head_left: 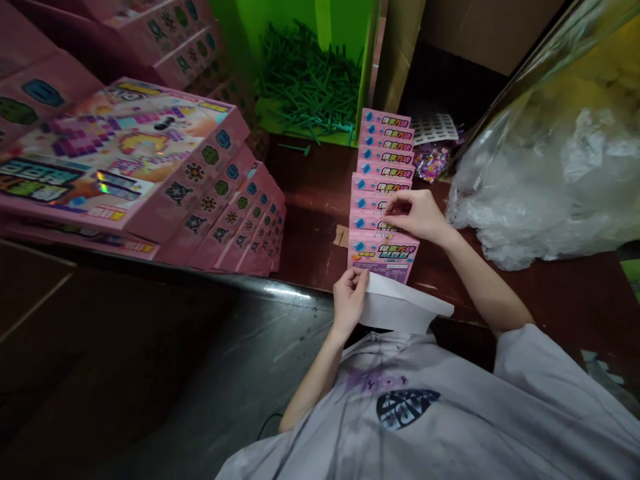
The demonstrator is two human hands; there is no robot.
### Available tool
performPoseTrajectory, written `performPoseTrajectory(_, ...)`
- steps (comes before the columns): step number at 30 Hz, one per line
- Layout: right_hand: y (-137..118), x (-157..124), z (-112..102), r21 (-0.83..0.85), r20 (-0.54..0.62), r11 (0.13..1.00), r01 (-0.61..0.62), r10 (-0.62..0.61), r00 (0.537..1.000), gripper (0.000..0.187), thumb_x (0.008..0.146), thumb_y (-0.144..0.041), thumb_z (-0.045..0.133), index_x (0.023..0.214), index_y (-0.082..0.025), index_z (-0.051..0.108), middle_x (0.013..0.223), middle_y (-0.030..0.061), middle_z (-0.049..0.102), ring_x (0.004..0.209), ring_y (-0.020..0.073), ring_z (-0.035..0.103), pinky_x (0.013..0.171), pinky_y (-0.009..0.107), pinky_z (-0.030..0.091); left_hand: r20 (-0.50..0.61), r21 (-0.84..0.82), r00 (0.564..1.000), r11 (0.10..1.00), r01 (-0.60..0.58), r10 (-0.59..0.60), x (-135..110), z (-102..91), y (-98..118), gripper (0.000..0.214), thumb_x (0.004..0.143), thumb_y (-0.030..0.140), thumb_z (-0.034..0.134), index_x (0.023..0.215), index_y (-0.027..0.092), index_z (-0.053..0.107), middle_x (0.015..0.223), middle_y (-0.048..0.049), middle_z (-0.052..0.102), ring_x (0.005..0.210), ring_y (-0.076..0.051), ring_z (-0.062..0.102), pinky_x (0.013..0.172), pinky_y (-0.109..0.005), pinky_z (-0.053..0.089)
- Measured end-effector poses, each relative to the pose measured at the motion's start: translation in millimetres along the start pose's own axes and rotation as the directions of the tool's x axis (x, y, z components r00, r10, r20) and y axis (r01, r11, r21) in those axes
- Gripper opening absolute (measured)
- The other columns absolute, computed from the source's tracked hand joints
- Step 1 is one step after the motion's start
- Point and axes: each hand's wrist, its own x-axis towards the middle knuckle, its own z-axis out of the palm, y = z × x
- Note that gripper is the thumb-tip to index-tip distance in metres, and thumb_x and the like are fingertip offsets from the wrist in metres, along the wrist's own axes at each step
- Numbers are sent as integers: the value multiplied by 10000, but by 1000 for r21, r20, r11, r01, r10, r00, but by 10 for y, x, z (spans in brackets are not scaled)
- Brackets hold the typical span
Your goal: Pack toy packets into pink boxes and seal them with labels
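Observation:
My left hand (349, 301) pinches the left edge of a white paper sheet (400, 307), which bends in front of my shirt at the table's near edge. Its thumb and fingers are closed on the corner. My right hand (417, 215) hovers over or touches a row of overlapping pink printed packages (383, 250), its thumb and forefinger brought together. Whatever those fingertips hold, if anything, is too small to make out. The packages run away from me in a staggered line, each with its printed top strip showing; my right hand covers part of several.
Stacked pink boxes (200, 200) rise on the left. Behind stands a bright green bin (345, 27) of green plastic sticks (310, 80). A bag of colourful beads (433, 160) and a sheet of dark labels (435, 128) lie beyond the row. Clear plastic bags (555, 180) bulge at right.

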Motion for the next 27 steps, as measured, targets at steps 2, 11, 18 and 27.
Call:
performPoseTrajectory(2, -5, -38, 13, -114, -40, 991, 66, -71, 997, 316, 712, -270, 755, 1003, -150, 720, 967, 65, 723, 827, 187, 649, 811, 349, 528, -1, 7, 1000, 1000, 3, -3, 3, -1, -20, 343, 781, 487, 640, 703, 157, 590, 555, 46, 475, 514, -78, 382, 497, -197, 276)
performPoseTrajectory(11, -502, -1138, -304, -147, 190, 969, 200, -171, 967, 319, 796, -242, 729, 1112, -213, 694, 1028, 49, 736, 945, 198, 685, 852, 309, 534, 9, 48, 935, 934, -354, 354, -138, -177, 84, 195, 914, 362, 570, 845, 185, 617, 735, -21, 675, 657, -125, 629, 612, -217, 467)
performPoseTrajectory(18, -350, -1678, -593, -215, -21, 976, -44, 41, 999, 201, 791, -114, 637, 948, -197, 733, 911, 25, 755, 818, 163, 701, 783, 251, 525, 284, 48, 694, 713, -700, 662, -322, 93, 298, 469, 788, 173, 719, 1222, 219, 548, 1017, -67, 726, 891, -174, 704, 784, -283, 551)
performPoseTrajectory(27, 133, -2161, -725, 502, -421, 846, -180, 421, 803, 374, 870, -489, 644, 1202, -316, 645, 909, 21, 754, 716, 180, 722, 639, 305, 592, -95, -30, 886, 889, -458, 453, -206, 378, 565, 253, 738, 269, 765, 929, 185, 622, 829, 13, 674, 717, -105, 644, 650, -185, 505)
